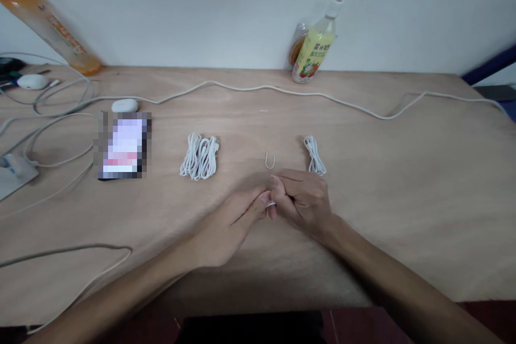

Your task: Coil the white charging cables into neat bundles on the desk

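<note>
Two-handed fingertip work: your left hand (228,221) and right hand (308,200) held a mostly hidden white piece (271,203), grip narrow. U-shaped wire (270,167) lay beyond, between larger cable bundle (207,163) and smaller bundle (314,156). Next move called for light fingers.

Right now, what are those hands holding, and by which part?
The left hand and right hand grip a white thing, mostly hidden; which part, I can't tell.

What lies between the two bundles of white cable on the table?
In the head view, a thin white U-shaped piece lies between the larger left bundle and the smaller right bundle; a tiny pale piece lies farther back.
</note>
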`<act>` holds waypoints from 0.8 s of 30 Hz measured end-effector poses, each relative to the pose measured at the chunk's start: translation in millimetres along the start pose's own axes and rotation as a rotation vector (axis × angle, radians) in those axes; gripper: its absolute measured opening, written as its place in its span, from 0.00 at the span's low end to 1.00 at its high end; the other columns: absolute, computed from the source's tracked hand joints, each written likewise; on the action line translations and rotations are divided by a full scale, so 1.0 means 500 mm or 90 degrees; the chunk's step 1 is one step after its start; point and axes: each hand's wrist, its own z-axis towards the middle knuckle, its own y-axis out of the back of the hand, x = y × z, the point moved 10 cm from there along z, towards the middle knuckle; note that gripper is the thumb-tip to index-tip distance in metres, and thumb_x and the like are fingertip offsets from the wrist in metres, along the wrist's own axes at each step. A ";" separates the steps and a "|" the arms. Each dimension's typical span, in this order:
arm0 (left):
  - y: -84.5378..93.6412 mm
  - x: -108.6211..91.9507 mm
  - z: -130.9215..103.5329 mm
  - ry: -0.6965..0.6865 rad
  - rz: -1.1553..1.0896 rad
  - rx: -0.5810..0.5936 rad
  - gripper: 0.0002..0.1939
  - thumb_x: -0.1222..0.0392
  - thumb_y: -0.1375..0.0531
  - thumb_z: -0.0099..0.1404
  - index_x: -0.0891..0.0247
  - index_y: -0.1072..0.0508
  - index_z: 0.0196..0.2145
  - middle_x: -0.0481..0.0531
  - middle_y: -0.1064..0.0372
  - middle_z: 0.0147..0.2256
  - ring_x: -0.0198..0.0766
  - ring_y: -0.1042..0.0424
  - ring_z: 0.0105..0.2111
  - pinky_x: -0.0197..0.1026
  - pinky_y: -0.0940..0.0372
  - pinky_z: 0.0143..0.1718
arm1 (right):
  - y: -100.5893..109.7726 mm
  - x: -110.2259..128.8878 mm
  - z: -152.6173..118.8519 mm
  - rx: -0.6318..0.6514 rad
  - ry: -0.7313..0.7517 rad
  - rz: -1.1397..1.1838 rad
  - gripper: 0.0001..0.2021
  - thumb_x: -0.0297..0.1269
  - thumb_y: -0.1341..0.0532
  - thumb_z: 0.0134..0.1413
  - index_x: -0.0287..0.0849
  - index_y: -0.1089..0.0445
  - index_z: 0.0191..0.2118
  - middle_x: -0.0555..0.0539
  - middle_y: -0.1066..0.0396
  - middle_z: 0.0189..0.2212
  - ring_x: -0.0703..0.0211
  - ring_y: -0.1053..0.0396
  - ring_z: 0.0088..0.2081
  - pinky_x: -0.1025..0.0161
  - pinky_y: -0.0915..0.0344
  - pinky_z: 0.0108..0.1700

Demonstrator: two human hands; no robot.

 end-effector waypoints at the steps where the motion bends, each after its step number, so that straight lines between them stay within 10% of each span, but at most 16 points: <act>1: 0.000 0.001 0.001 0.002 -0.007 0.000 0.24 0.40 0.50 0.82 0.58 0.25 0.40 0.52 0.25 0.43 0.45 0.26 0.50 0.51 0.34 0.63 | 0.001 0.001 0.000 -0.001 0.003 0.000 0.28 0.23 0.45 0.74 0.43 0.35 0.18 0.53 0.35 0.17 0.66 0.40 0.20 0.63 0.45 0.25; 16: -0.011 0.021 -0.008 0.063 -0.095 -0.006 0.26 0.35 0.46 0.79 0.58 0.21 0.54 0.55 0.22 0.53 0.49 0.26 0.58 0.55 0.37 0.68 | 0.004 0.000 -0.003 -0.014 0.007 -0.025 0.25 0.24 0.44 0.74 0.45 0.40 0.21 0.55 0.41 0.18 0.66 0.45 0.20 0.61 0.50 0.24; 24: -0.010 0.011 -0.004 0.055 -0.050 0.003 0.25 0.36 0.48 0.80 0.59 0.24 0.45 0.53 0.23 0.45 0.46 0.26 0.49 0.52 0.32 0.60 | 0.005 0.001 -0.002 -0.020 0.023 -0.040 0.24 0.23 0.45 0.72 0.45 0.41 0.21 0.55 0.42 0.18 0.65 0.46 0.20 0.60 0.51 0.24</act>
